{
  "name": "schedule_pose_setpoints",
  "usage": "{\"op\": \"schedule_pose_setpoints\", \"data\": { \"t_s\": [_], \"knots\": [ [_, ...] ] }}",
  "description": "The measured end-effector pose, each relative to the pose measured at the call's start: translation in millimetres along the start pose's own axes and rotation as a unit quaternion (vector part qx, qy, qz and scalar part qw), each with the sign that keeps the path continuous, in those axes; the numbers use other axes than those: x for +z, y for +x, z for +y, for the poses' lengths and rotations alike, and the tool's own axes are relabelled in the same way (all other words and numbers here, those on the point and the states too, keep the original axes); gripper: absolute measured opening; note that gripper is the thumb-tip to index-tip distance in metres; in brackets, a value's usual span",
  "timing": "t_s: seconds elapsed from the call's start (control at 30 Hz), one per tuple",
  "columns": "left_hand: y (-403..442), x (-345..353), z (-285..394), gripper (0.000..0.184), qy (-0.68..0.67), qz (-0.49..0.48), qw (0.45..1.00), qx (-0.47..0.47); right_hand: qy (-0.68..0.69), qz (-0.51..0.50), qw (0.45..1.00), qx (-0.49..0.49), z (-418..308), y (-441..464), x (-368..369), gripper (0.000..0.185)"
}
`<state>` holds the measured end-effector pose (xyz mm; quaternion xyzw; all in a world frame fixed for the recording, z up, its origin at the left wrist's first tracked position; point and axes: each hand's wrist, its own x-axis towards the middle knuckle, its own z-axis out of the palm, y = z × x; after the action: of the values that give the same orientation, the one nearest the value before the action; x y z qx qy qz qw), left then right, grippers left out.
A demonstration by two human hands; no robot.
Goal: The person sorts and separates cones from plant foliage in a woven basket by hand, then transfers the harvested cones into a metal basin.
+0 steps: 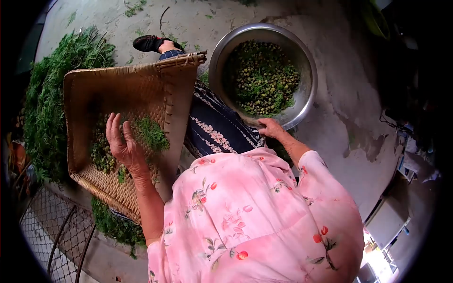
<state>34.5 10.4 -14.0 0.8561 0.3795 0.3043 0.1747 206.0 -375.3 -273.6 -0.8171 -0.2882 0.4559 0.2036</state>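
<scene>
My left hand [125, 144] is raised over a woven winnowing basket [125, 80], fingers apart and nothing in the grasp. Inside the basket, beside this hand, lie small round green fruits [101, 151] and a tuft of feathery green leaves [152, 134]. The basket rests tilted by my left leg. My right hand [272, 128] is at the near rim of a wide metal basin [309, 89], its fingers curled by a brownish strip I cannot identify. Many small round fruits [264, 78] mixed with green bits fill the basin's bottom.
A large heap of feathery green branches [61, 94] lies left of the basket, with more greenery [113, 224] below it. Wire mesh [59, 236] stands at lower left. My dark floral skirt [214, 127] lies between basket and basin. Loose sprigs dot the concrete floor [193, 19].
</scene>
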Motion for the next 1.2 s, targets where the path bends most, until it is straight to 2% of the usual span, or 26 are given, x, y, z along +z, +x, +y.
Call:
{"op": "schedule_pose_setpoints", "data": {
  "t_s": [0.03, 0.07, 0.13, 0.17, 0.23, 0.27, 0.3, 0.33, 0.37, 0.43, 0.5, 0.57, 0.6, 0.63, 0.67, 0.7, 0.73, 0.77, 0.87, 1.1, 1.13, 1.2],
  "knots": [
    [-2, -5, -1, 0.025, -0.016, -0.001, 1.0, -0.008, 0.063, 0.126, 0.99, -0.004, -3, -7, -3, 0.05],
    [-4, -9, -2, 0.025, -0.031, -0.003, 0.999, -0.017, -0.061, 0.298, 0.952, -0.032, 10, -6, 3, 0.051],
    [-9, -18, -5, 0.024, -0.032, 0.02, 0.999, -0.019, -0.137, 0.437, 0.88, 0.125, -2, -22, -13, 0.057],
    [-12, -20, -7, 0.024, -0.029, 0.019, 0.999, -0.022, -0.089, 0.444, 0.869, 0.198, -8, -31, -25, 0.056],
    [-14, -32, -15, 0.023, -0.023, 0.036, 0.998, -0.044, -0.054, 0.466, 0.816, 0.337, 45, -23, -17, 0.065],
    [-15, -35, -19, 0.023, -0.03, 0.053, 0.997, -0.056, -0.009, 0.505, 0.799, 0.327, 91, -12, -2, 0.069],
    [-17, -40, -27, 0.024, -0.033, 0.072, 0.995, -0.065, 0.081, 0.579, 0.75, 0.309, 116, 1, 8, 0.071],
    [-21, -45, -31, 0.024, -0.042, 0.08, 0.993, -0.076, 0.226, 0.572, 0.708, 0.347, 120, 6, 1, 0.06],
    [-21, -53, -30, 0.024, -0.04, 0.095, 0.991, -0.088, 0.197, 0.646, 0.654, 0.341, 163, 22, 16, 0.038],
    [-27, -65, -36, 0.025, -0.035, 0.117, 0.987, -0.102, 0.272, 0.579, 0.724, 0.259, 306, 44, 42, 0.028],
    [-33, -73, -49, 0.026, -0.018, 0.136, 0.985, -0.107, 0.362, 0.528, 0.7, 0.317, 161, 4, 6, 0.052],
    [-39, -80, -51, 0.026, -0.004, 0.149, 0.982, -0.115, 0.42, 0.534, 0.662, 0.319, 117, -7, -3, 0.043],
    [-41, -82, -52, 0.026, -0.004, 0.153, 0.98, -0.124, 0.46, 0.548, 0.635, 0.29, 140, 2, 13, 0.047],
    [-43, -83, -53, 0.025, -0.017, 0.163, 0.977, -0.137, 0.374, 0.481, 0.726, 0.318, 140, -4, 14, 0.039],
    [-46, -83, -56, 0.025, -0.014, 0.167, 0.976, -0.137, 0.04, 0.263, 0.894, 0.361, 92, -22, -5, 0.033],
    [-47, -83, -58, 0.025, -0.019, 0.171, 0.975, -0.142, -0.254, 0.077, 0.914, 0.308, 50, -39, -17, 0.03],
    [-50, -83, -59, 0.025, -0.024, 0.175, 0.973, -0.149, -0.351, -0.015, 0.899, 0.262, 15, -56, -23, 0.031],
    [-52, -82, -61, 0.025, -0.017, 0.174, 0.974, -0.144, -0.355, -0.006, 0.905, 0.233, 18, -56, -17, 0.031],
    [-58, -81, -67, 0.024, -0.015, 0.171, 0.974, -0.149, -0.272, 0.05, 0.934, 0.227, 32, -48, 0, 0.03],
    [-61, -103, -71, 0.023, -0.026, 0.182, 0.968, -0.172, -0.232, 0.127, 0.95, 0.165, 31, -55, 4, 0.031],
    [-62, -103, -75, 0.022, -0.044, 0.191, 0.965, -0.176, -0.281, 0.101, 0.938, 0.175, 13, -65, -13, 0.031],
    [-62, -109, -73, 0.022, -0.016, 0.188, 0.965, -0.181, -0.349, -0.004, 0.927, 0.136, 101, -23, 0, 0.044]
  ]
}}
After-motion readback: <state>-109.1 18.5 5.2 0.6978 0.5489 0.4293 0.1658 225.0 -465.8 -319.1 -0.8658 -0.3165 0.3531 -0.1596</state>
